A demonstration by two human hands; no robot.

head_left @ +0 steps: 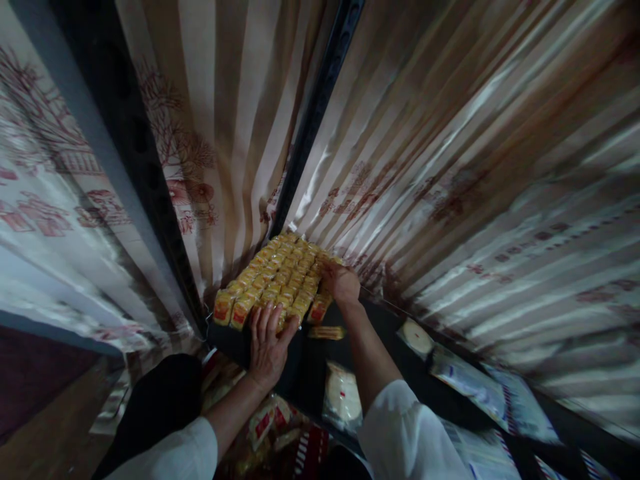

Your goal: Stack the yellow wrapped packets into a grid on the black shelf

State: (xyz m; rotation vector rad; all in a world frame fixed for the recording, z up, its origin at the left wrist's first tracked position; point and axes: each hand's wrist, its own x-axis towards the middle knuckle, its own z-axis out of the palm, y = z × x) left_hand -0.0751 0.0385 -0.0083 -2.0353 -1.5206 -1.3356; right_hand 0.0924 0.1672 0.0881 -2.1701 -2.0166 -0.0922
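Note:
Small yellow wrapped packets (280,277) stand in tight rows on a dark shelf (295,363), in its far corner. My left hand (270,343) lies against the front of the rows, fingers spread and touching the packets. At the right side of the block, my right hand (343,283) is curled over the yellow packets of the outer row; its fingertips are partly hidden. Just below that hand, a single yellow packet (326,332) lies flat on its side, apart from the rows. Red marks show on some of the front packets.
Round pale items in clear wrap (343,397) and flat plastic packages (470,383) lie on the shelf to the right. Bagged goods (270,420) sit lower, below the shelf's front edge. A dark metal post (315,120) and printed curtains (400,167) border the corner.

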